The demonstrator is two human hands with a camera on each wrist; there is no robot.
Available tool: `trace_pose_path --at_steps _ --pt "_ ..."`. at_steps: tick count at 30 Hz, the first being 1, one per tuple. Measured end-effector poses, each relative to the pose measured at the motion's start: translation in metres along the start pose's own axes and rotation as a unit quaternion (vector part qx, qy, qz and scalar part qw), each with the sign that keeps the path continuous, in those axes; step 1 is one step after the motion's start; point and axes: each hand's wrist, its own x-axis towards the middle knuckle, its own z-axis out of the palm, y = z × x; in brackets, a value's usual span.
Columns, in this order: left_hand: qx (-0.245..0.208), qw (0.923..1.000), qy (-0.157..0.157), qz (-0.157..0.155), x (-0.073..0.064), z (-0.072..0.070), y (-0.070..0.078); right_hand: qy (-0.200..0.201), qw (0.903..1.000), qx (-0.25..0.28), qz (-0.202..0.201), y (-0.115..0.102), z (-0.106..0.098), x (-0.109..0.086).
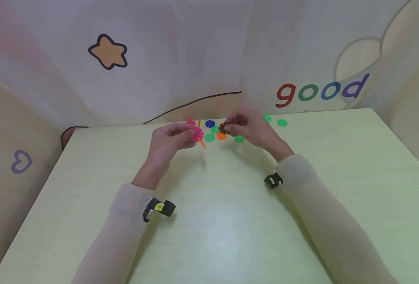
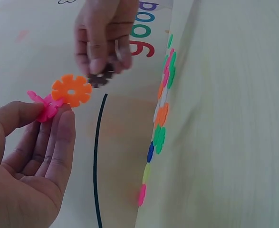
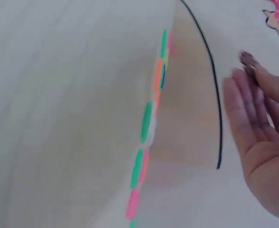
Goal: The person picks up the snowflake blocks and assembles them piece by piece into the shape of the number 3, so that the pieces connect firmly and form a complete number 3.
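My left hand (image 1: 168, 144) pinches a pink notched snowflake disc (image 1: 197, 135) between thumb and fingers. An orange disc (image 2: 72, 90) is slotted into it at an angle, standing out past the fingertips in the left wrist view. Between the thumb and fingertips of my right hand (image 1: 250, 128) is a dark brown notched disc (image 1: 223, 128). In the left wrist view this brown disc, slightly blurred, comes close to the orange disc's edge. Both hands are raised over the far part of the table.
Several loose discs lie along the table's (image 1: 216, 205) back edge, among them a blue disc (image 1: 210, 124), a green disc (image 1: 209, 137), an orange disc (image 1: 221, 136) and another green disc (image 1: 282, 122) farther right. A printed curtain (image 1: 195, 51) hangs right behind that edge.
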Motion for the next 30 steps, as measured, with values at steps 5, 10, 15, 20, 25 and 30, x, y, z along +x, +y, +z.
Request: trace_pose_path --at_steps 5,10,15,20,25,30 --pt "0.014 0.9999 -0.009 0.003 -0.002 0.002 0.001 0.052 0.9945 0.063 -0.065 -0.015 0.005 -0.005" --pt "0.028 0.9992 -0.027 0.006 -0.003 0.005 0.002 0.091 0.9873 0.08 -0.104 -0.026 0.01 -0.01" --pt "0.031 0.9987 -0.04 0.011 -0.005 0.007 0.003 0.102 0.981 0.087 -0.14 -0.029 0.014 -0.011" --pt "0.03 0.9984 -0.046 0.015 -0.007 0.006 0.004 0.099 0.9785 0.081 -0.161 -0.03 0.017 -0.012" --pt "0.032 0.9982 -0.051 0.011 -0.008 0.006 0.004 0.099 0.9809 0.057 -0.157 -0.031 0.019 -0.014" --pt "0.035 0.9979 -0.054 0.014 -0.008 0.007 0.003 0.097 0.9819 0.05 -0.155 -0.032 0.019 -0.015"
